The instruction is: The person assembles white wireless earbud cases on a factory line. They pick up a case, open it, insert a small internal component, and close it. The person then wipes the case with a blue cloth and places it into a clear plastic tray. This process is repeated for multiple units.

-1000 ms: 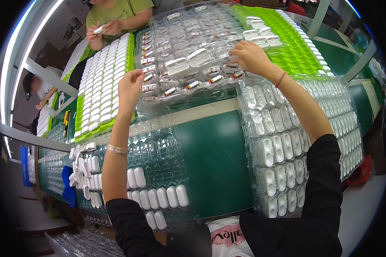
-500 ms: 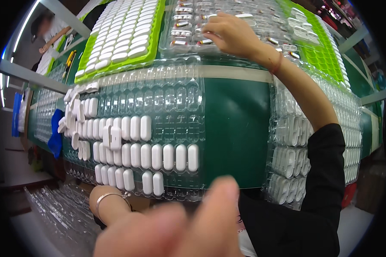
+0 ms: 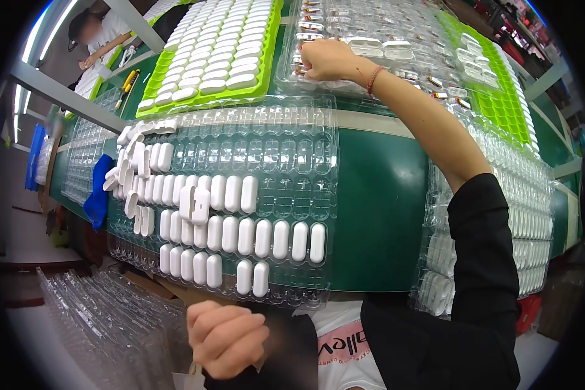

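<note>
My right hand (image 3: 328, 60) reaches to the far clear plastic tray (image 3: 354, 88), its fingers bent down over a column of small metallic parts (image 3: 310, 27) with dark and red bits. Whatever sits between those fingertips is hidden. Just right of it, two opened white cases (image 3: 365, 47) lie in the tray. Close to my body, my left hand (image 3: 227, 338) is raised with its fingers curled in; its palm is turned from view, so any held thing is hidden. Beyond it, white oval cases (image 3: 247, 235) stand in rows on a clear blister tray (image 3: 299, 153).
A green tray (image 3: 266, 71) full of white cases lies at the far left, another green tray (image 3: 494, 97) at the far right. Stacked clear trays (image 3: 487, 214) stand on the right. A blue cloth (image 3: 98, 195) hangs at the left edge. Another person (image 3: 104, 36) sits far left.
My left hand has drawn down and away from the camera, now curled. My right hand has moved slightly left and down in the tray as the whole view shifted.
</note>
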The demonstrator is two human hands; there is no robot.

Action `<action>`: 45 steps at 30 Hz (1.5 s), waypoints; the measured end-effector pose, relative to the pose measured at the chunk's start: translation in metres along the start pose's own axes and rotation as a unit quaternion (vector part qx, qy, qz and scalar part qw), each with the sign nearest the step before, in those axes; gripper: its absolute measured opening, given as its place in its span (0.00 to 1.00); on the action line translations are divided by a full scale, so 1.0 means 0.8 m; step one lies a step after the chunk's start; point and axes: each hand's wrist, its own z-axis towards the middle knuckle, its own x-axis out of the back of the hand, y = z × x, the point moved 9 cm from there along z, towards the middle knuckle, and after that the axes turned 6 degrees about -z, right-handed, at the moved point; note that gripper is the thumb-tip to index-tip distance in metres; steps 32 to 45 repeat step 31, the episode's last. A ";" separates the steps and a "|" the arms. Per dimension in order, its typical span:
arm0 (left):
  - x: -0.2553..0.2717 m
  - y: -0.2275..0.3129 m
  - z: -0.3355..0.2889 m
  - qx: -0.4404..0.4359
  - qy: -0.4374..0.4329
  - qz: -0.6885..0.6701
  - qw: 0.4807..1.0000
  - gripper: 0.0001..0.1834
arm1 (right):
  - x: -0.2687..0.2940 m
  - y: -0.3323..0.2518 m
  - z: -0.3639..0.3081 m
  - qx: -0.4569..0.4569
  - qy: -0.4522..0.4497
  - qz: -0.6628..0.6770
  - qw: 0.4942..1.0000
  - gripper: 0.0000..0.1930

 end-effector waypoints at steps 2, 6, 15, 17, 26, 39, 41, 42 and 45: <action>-0.009 -0.013 -0.022 0.038 0.060 -0.039 0.997 0.08 | 0.001 -0.002 0.004 0.020 0.035 0.046 0.998 0.14; -0.023 -0.027 -0.043 0.125 0.173 -0.079 0.974 0.05 | 0.046 -0.016 -0.048 0.143 0.222 0.134 0.955 0.10; -0.137 -0.052 -0.002 0.292 0.137 -0.185 0.928 0.29 | 0.091 -0.141 -0.275 0.322 0.123 0.348 0.872 0.12; -0.148 -0.054 -0.012 0.297 0.134 -0.189 0.926 0.26 | 0.081 -0.150 -0.294 0.345 0.130 0.355 0.859 0.15; -0.142 -0.046 -0.027 0.242 0.234 -0.175 0.925 0.15 | 0.056 -0.133 -0.288 0.256 0.096 0.496 0.824 0.18; -0.154 -0.055 -0.034 0.303 0.206 -0.237 0.900 0.21 | 0.043 -0.134 -0.288 0.247 -0.005 0.579 0.777 0.20; -0.154 -0.055 -0.034 0.303 0.206 -0.237 0.900 0.21 | 0.043 -0.134 -0.288 0.247 -0.005 0.579 0.777 0.20; -0.154 -0.055 -0.034 0.303 0.206 -0.237 0.900 0.21 | 0.043 -0.134 -0.288 0.247 -0.005 0.579 0.777 0.20; -0.154 -0.055 -0.034 0.303 0.206 -0.237 0.900 0.21 | 0.043 -0.134 -0.288 0.247 -0.005 0.579 0.777 0.20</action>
